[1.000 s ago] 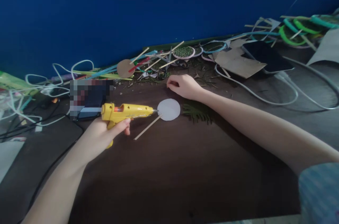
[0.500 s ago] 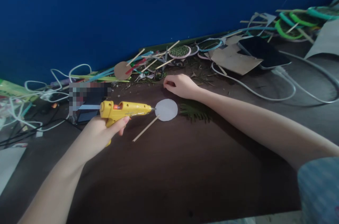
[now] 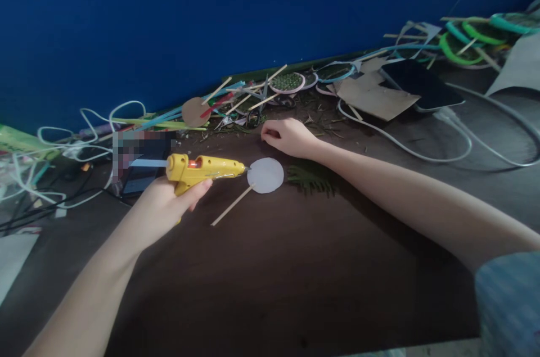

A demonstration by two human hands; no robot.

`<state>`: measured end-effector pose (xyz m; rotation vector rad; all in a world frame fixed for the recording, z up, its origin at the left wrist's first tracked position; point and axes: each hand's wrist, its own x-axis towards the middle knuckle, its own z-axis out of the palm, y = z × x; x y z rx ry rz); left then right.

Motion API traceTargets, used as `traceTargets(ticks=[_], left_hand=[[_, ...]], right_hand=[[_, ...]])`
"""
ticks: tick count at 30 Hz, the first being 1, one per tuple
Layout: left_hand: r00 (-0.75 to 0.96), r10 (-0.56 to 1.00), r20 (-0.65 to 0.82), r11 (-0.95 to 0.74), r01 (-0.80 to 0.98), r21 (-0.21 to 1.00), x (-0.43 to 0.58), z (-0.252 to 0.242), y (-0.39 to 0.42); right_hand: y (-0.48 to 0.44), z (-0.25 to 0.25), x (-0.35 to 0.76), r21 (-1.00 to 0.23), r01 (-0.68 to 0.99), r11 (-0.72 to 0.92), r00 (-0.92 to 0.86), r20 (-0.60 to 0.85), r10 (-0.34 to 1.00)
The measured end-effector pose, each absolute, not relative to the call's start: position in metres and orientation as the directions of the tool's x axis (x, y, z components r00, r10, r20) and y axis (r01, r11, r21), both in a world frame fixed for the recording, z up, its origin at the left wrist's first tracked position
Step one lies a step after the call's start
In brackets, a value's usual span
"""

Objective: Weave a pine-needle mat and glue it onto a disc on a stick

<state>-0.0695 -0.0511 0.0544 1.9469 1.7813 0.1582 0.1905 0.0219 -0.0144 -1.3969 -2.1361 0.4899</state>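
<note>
My left hand (image 3: 166, 205) grips a yellow glue gun (image 3: 202, 168), its nozzle touching the left edge of a white paper disc (image 3: 265, 175) that lies on the dark table (image 3: 295, 267). A thin wooden stick (image 3: 231, 206) runs out from under the disc toward me. My right hand (image 3: 289, 136) rests on the table just behind the disc, fingers curled in a loose fist; whether it holds anything is hidden. Green leafy sprigs (image 3: 312, 179) lie right of the disc, under my right forearm.
Along the blue wall lie sticks, straws, scissors (image 3: 253, 115), a cardboard disc (image 3: 194, 112) and a round green-filled piece (image 3: 287, 82). A phone (image 3: 422, 87) on cardboard (image 3: 375, 98), white cables (image 3: 422, 149) and green rings (image 3: 468, 42) sit right. A dark device (image 3: 143, 163) and cables (image 3: 76, 138) sit left.
The glue gun has lifted slightly and edged right, its nozzle still at the disc's left rim. My right hand has kept its place behind the disc.
</note>
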Motion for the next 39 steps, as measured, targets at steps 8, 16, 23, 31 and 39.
traceTargets(ticks=[8, 16, 23, 31, 39], left_hand=[[0.107, 0.974, -0.200, -0.020, 0.919, 0.394, -0.062, 0.057, -0.048], [0.112, 0.976, -0.189, -0.027, 0.915, 0.402, -0.056, 0.060, -0.051], [0.128, 0.970, -0.206, -0.033, 0.911, 0.412, -0.045, 0.066, -0.050], [0.210, 0.957, -0.202, -0.111, 0.903, 0.415, -0.040, 0.066, -0.045], [0.233, 0.947, -0.221, -0.109, 0.880, 0.462, -0.041, 0.065, -0.044]], right_hand=[[0.021, -0.014, 0.189, -0.561, 0.730, 0.390, -0.314, 0.232, 0.921], [0.021, -0.014, 0.189, -0.555, 0.734, 0.392, -0.312, 0.237, 0.920], [0.021, -0.014, 0.189, -0.557, 0.731, 0.395, -0.314, 0.238, 0.919], [0.020, -0.014, 0.187, -0.551, 0.736, 0.394, -0.313, 0.240, 0.919], [0.020, -0.014, 0.186, -0.546, 0.742, 0.388, -0.307, 0.237, 0.922]])
